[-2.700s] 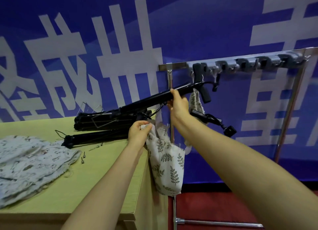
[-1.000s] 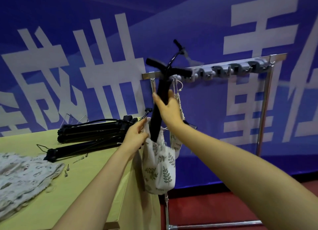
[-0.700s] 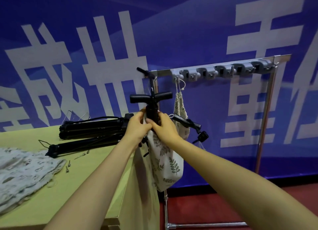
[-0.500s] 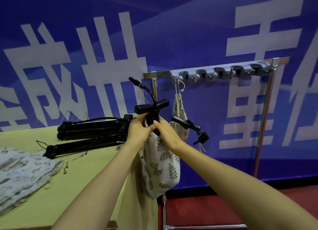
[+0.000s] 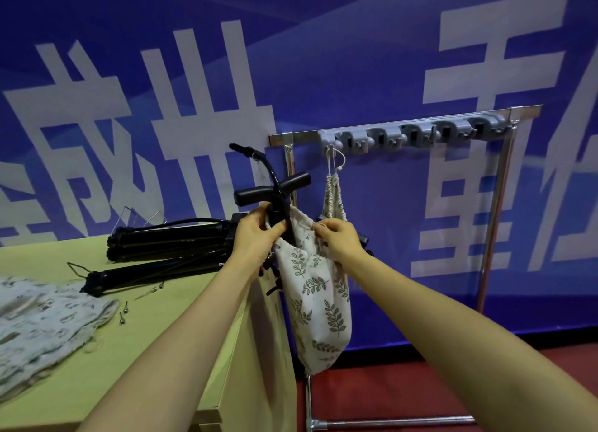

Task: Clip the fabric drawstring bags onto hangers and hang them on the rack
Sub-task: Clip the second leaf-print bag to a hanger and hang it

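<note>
While the rack (image 5: 498, 205) stands at the right against a blue banner (image 5: 356, 59), a heap of pale printed fabric bags (image 5: 42, 328) lies farthest left of it on the yellow-green desk (image 5: 145, 350). A few small metal pins (image 5: 123, 315) lie loose beside the heap. Nearer the rack, a stack of black hangers (image 5: 168, 237) rests on the desk. Just left of the rack's left post, the left hand (image 5: 255, 237) has its fingers curled round the lower stem of a black hanger (image 5: 275, 192), which is held upright with its hook on top. A leaf-print drawstring bag (image 5: 317, 302) hangs from this hanger in front of the post, clear of the desk. The right hand (image 5: 339, 240) pinches the bag's gathered top edge between thumb and fingers. Behind that hand, a second bag (image 5: 335, 198) hangs by its cord from the leftmost hook of the grey hook strip (image 5: 414, 134) on the rack's top bar.
</note>
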A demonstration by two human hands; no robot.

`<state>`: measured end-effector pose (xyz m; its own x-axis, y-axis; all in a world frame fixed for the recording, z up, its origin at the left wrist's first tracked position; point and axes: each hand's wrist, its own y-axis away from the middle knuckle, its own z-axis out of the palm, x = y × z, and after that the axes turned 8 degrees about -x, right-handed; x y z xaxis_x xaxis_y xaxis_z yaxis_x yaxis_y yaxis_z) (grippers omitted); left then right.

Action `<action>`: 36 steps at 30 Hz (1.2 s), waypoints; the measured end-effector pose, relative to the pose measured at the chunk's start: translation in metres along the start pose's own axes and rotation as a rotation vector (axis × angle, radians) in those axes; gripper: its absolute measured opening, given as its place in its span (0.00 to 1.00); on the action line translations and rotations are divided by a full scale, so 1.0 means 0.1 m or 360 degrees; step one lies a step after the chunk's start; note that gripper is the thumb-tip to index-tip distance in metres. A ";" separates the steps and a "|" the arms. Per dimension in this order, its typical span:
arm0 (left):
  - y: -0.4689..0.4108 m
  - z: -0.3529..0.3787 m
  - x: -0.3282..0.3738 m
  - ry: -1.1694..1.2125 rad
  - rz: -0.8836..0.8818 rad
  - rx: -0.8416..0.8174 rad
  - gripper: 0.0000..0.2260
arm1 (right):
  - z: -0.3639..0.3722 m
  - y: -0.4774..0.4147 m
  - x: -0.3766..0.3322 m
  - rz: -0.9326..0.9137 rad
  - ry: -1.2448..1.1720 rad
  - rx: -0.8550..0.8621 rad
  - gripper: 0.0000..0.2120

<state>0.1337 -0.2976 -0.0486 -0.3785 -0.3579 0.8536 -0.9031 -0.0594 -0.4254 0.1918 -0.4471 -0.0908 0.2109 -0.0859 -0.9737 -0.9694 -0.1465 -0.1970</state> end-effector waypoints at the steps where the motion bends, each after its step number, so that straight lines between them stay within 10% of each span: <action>1: 0.01 -0.02 0.00 0.0000 -0.0014 0.0016 0.09 | -0.05 0.00 -0.02 0.0005 -0.0092 0.0027 0.09; 21: 0.29 0.13 -0.30 0.0051 -0.0532 -0.0197 0.14 | -0.29 -0.07 -0.62 -0.0287 -0.0084 0.0060 0.10; 30: 0.36 0.19 -0.25 0.0049 -0.0398 -0.0922 0.28 | -0.27 -0.17 -0.52 -0.0076 -0.0457 0.0002 0.13; 36: 0.15 0.25 -0.21 0.0202 -0.0358 -0.0717 0.21 | -0.25 -0.08 -0.51 -0.0074 -0.0484 -0.0100 0.12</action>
<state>0.1330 -0.3139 -0.0808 -0.1616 -0.2646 0.9507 -0.9521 0.2954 -0.0796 0.1921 -0.4659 -0.0366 0.1985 0.2198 -0.9551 -0.9479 -0.2047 -0.2442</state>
